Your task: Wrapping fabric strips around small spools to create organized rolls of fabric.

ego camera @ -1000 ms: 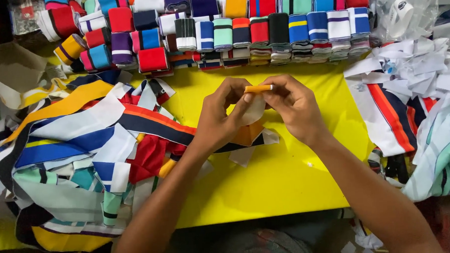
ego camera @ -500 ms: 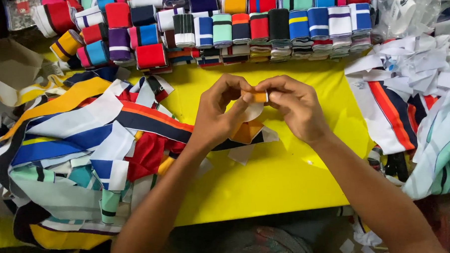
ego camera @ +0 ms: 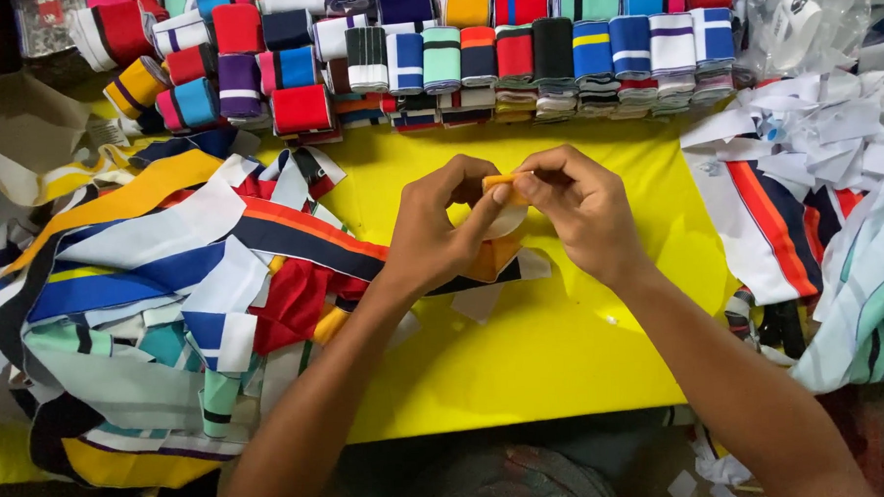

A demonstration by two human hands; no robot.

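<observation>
Head view, looking down on a yellow table [ego camera: 525,373]. Left hand [ego camera: 436,229] and right hand [ego camera: 578,209] meeting over the middle, raised a little above the surface. Pinched between them, a small orange fabric strip [ego camera: 498,181], with a pale rounded piece [ego camera: 508,220] hanging just beneath; whether one thing or two, hard to tell. Both hands closed on the strip, thumb and forefinger tips of each nearly touching across it.

Likely very light, soft and limp: no stiffness to hold a shape, so best gripped at the two short ends and kept taut. Probably not slippery, being knit cloth, and not fragile, though easily creased or folded over. Small enough to need fingertips, not a whole palm.

To the left, a heap of loose striped fabric pieces [ego camera: 140,308] in blue, white, red, orange and teal, spreading from the table edge to just beside the left forearm. Along the far edge, rows of folded ribbed bands [ego camera: 514,55] in many colours, packed side by side. To the right, more striped cloth [ego camera: 784,217] and a pile of white scraps [ego camera: 829,117], well apart from the hands. Top right, a clear plastic bag [ego camera: 796,16].
</observation>
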